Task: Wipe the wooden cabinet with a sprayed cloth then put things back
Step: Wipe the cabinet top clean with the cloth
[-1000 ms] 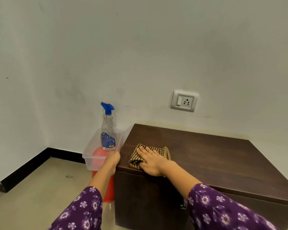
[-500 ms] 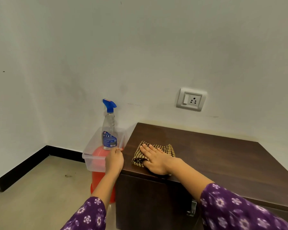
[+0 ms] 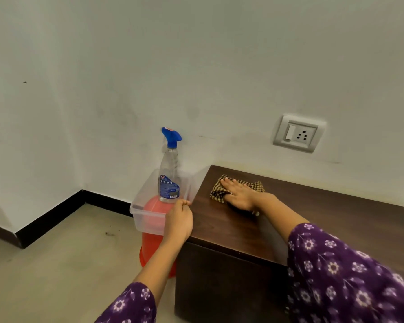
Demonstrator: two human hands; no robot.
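The dark wooden cabinet (image 3: pixel 324 217) stands against the wall at the right. A brown checked cloth (image 3: pixel 259 185) lies on its top near the far left corner. My right hand (image 3: pixel 240 197) presses flat on the cloth, fingers spread and pointing left. My left hand (image 3: pixel 179 221) rests at the cabinet's left edge with its fingers curled together, holding nothing. A clear spray bottle (image 3: pixel 169 180) with a blue trigger stands upright in a clear plastic tub (image 3: pixel 147 220), just left of the cabinet.
The tub sits on a red bucket (image 3: pixel 152 248) on the floor, tight against the cabinet's left side. A wall socket (image 3: pixel 297 134) is above the cabinet. Bare floor (image 3: pixel 68 264) stretches to the left, up to a black skirting.
My right hand has slid the cloth away from the front edge toward the wall. My left hand has shifted farther back along the cabinet's left edge, and its fingers have curled in.
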